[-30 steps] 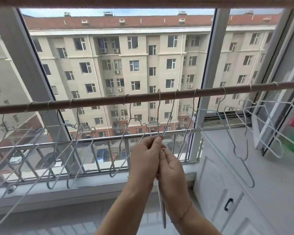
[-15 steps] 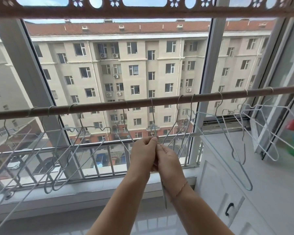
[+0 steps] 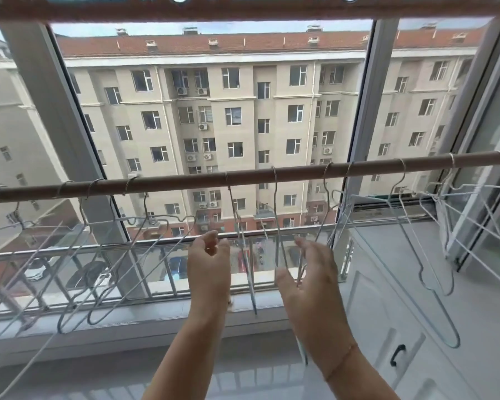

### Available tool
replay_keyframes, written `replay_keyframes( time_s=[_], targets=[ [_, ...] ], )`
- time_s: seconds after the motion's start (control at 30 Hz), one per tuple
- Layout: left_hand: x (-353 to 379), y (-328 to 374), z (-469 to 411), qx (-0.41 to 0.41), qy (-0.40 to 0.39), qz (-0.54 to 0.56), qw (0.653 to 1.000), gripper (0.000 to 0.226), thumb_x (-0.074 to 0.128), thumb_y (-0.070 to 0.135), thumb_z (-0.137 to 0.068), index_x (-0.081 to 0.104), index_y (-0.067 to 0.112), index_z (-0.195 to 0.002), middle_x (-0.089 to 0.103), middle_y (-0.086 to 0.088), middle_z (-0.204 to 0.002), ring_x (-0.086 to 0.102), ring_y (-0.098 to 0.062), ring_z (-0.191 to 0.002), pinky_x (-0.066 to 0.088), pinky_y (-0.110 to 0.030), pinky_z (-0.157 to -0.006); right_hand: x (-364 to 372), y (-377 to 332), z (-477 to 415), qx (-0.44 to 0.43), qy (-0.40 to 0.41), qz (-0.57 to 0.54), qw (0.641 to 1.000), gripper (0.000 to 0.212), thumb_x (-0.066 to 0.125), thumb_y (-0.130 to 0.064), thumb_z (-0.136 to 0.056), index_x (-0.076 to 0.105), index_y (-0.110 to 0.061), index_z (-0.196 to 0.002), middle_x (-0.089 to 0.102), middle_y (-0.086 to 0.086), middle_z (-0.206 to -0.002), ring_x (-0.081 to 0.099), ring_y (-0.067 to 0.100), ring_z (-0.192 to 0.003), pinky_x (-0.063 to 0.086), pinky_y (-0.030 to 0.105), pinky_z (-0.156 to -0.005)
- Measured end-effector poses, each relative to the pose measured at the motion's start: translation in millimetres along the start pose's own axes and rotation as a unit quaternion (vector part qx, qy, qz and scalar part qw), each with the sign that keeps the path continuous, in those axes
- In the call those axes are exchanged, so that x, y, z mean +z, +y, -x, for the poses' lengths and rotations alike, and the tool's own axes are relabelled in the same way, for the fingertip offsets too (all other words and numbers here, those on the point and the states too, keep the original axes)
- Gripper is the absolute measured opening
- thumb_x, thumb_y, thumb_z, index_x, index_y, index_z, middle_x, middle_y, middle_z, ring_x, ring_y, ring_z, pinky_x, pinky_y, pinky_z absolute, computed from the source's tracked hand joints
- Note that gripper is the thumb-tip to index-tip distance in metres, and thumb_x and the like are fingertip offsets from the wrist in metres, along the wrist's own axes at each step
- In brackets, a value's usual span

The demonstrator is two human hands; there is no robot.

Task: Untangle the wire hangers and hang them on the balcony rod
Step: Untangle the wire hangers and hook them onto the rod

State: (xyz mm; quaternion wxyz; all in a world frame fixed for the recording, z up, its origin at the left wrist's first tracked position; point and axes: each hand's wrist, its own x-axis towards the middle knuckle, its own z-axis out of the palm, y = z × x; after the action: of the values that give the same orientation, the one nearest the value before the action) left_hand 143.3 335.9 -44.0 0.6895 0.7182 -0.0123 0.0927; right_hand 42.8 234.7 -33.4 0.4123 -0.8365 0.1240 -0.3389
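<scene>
Both hands raised below the balcony rod (image 3: pixel 185 180), wire hangers (image 3: pixel 251 249) hooked along it.

The left hand (image 3: pixel 210 265) and right hand (image 3: pixel 312 272) hang apart with fingers loosely spread, gripping nothing; two hangers dangle from the rod between them.

Two bare forearms reach up from the bottom edge, with no sleeves showing on either. The left hand (image 3: pixel 210 265) wears nothing on its fingers or wrist that can be seen. The right hand (image 3: pixel 311 280) has a thin thread-like bracelet (image 3: pixel 341 361) around the wrist, a single fine strand. Any rings are too blurred to tell.
</scene>
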Motion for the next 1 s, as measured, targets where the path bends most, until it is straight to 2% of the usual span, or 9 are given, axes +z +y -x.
replay_keyframes(
  time_s=[0.1, 0.17, 0.27, 0.37, 0.47, 0.63, 0.8, 0.9, 1.0],
  targets=[
    [1, 3, -6, -0.078, -0.076, 0.06, 0.992, 0.018, 0.053, 0.02, -0.093, 0.067, 0.009, -0.097, 0.069, -0.006, -0.09, 0.061, -0.018, -0.086, 0.048, -0.03, -0.08, -5, -22, 5, -0.048, 0.009, -0.031, 0.998, 0.046, 0.048, -0.026, -0.082, 0.047, -0.016, -0.127, 0.046, -0.006, -0.12, 0.043, 0.002, -0.112, 0.032, 0.014, -0.101],
    [2, 6, -8, -0.124, -0.117, 0.123, 0.978, 0.022, 0.052, 0.021, -0.094, 0.068, 0.01, -0.083, 0.071, -0.005, -0.076, 0.063, -0.018, -0.074, 0.048, -0.031, -0.075, 2, -31, 11, -0.041, -0.052, -0.07, 0.995, 0.043, 0.046, -0.027, -0.081, 0.047, -0.021, -0.123, 0.047, -0.009, -0.119, 0.045, -0.001, -0.113, 0.032, 0.008, -0.1],
    [3, 12, -12, -0.174, -0.17, 0.232, 0.942, 0.021, 0.054, 0.02, -0.092, 0.069, 0.008, -0.084, 0.071, -0.004, -0.071, 0.065, -0.013, -0.063, 0.052, -0.023, -0.063, 23, -34, 20, -0.017, -0.152, -0.058, 0.987, 0.044, 0.049, -0.026, -0.088, 0.04, -0.022, -0.13, 0.042, -0.013, -0.123, 0.04, -0.003, -0.116, 0.023, -0.004, -0.094],
    [1, 17, -15, -0.176, -0.162, 0.224, 0.945, 0.016, 0.056, 0.012, -0.091, 0.068, 0.008, -0.082, 0.066, -0.002, -0.061, 0.057, -0.009, -0.05, 0.046, -0.016, -0.042, 45, -31, 23, 0.032, -0.177, -0.087, 0.98, 0.043, 0.051, -0.023, -0.09, 0.039, -0.021, -0.132, 0.047, -0.01, -0.127, 0.044, 0.003, -0.119, 0.033, 0.013, -0.103],
    [-4, 22, -24, -0.164, -0.15, 0.225, 0.949, 0.017, 0.054, 0.01, -0.092, 0.067, 0.008, -0.081, 0.063, -0.001, -0.061, 0.051, -0.011, -0.053, 0.043, -0.017, -0.04, 57, -33, 20, 0.05, -0.154, -0.1, 0.982, 0.037, 0.052, -0.025, -0.088, 0.047, -0.022, -0.125, 0.059, -0.005, -0.111, 0.056, 0.008, -0.103, 0.047, 0.03, -0.094],
    [-3, 28, -46, -0.196, -0.175, 0.236, 0.936, 0.018, 0.049, 0.014, -0.095, 0.065, 0.008, -0.091, 0.061, 0.0, -0.064, 0.051, -0.007, -0.051, 0.041, -0.015, -0.038, 65, -39, 3, 0.064, -0.121, -0.123, 0.983, 0.024, 0.052, -0.018, -0.088, 0.055, -0.02, -0.112, 0.06, -0.01, -0.078, 0.058, 0.008, -0.072, 0.05, 0.025, -0.071],
    [1, 18, -66, -0.268, -0.187, 0.293, 0.899, 0.015, 0.051, 0.016, -0.094, 0.063, 0.009, -0.091, 0.051, 0.003, -0.06, 0.046, -0.004, -0.048, 0.038, -0.014, -0.034, 77, -35, -9, 0.099, -0.114, -0.154, 0.977, 0.018, 0.056, -0.016, -0.084, 0.062, -0.017, -0.1, 0.063, -0.002, -0.069, 0.063, 0.02, -0.07, 0.055, 0.044, -0.075],
    [-1, 4, -67, -0.296, -0.191, 0.297, 0.888, 0.013, 0.054, 0.018, -0.092, 0.063, 0.01, -0.088, 0.049, 0.003, -0.06, 0.046, -0.003, -0.047, 0.041, -0.013, -0.036, 85, -23, -8, 0.105, -0.117, -0.168, 0.973, 0.015, 0.059, -0.014, -0.08, 0.062, -0.019, -0.094, 0.062, -0.002, -0.069, 0.062, 0.019, -0.069, 0.056, 0.043, -0.075],
    [-6, -6, -57, -0.312, -0.19, 0.257, 0.895, 0.016, 0.051, 0.019, -0.094, 0.062, 0.01, -0.087, 0.046, 0.001, -0.065, 0.043, -0.006, -0.056, 0.043, -0.014, -0.037, 90, -7, 3, 0.107, -0.137, -0.176, 0.969, 0.014, 0.061, -0.014, -0.08, 0.062, -0.018, -0.094, 0.059, 0.0, -0.065, 0.056, 0.014, -0.062, 0.051, 0.034, -0.064]
  ],
)
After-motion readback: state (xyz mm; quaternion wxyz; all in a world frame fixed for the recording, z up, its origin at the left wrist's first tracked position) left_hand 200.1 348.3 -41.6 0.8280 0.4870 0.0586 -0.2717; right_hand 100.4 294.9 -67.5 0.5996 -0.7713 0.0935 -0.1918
